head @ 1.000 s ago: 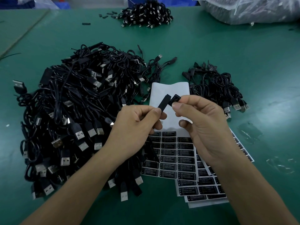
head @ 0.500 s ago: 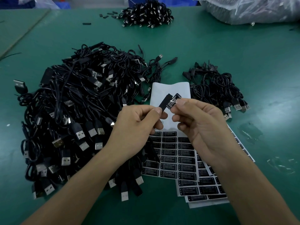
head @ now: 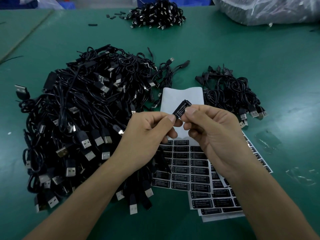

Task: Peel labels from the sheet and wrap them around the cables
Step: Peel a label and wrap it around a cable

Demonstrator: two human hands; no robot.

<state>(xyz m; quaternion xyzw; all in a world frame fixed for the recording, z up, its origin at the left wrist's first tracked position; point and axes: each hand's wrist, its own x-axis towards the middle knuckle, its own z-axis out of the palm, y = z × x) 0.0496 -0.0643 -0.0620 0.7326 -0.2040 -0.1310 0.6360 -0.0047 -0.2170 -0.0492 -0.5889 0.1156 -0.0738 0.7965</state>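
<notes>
While both hands meet above the middle of the green bench (head: 259, 54), one slim black controller block (head: 186, 103) sits between them, raised over the sheets. Its long axis slants from lower left to upper right, the free end pointing away towards the far side. One black printed label (head: 180, 110) lies along that length, white lettering facing up. The left hand (head: 147, 134) has its grip closed on the block's near end, thumb and fingers pinching it. The right hand (head: 213, 134) pinches the label at its right edge, thumb on top and fingers curled under.

Beneath them I count at least three overlapping white backing sheets of black labels (head: 181, 94); the top one is bare at its far end.

There are three heaps of black USB cables: a big one (head: 78, 118) on the left touching the sheets, a small one (head: 230, 90) just beside the sheets on the right, and a third (head: 155, 13) at the far edge. A clear plastic bag (head: 268, 9) fills the far right corner. A wide band of green surface shows between the near heaps and the far one.
</notes>
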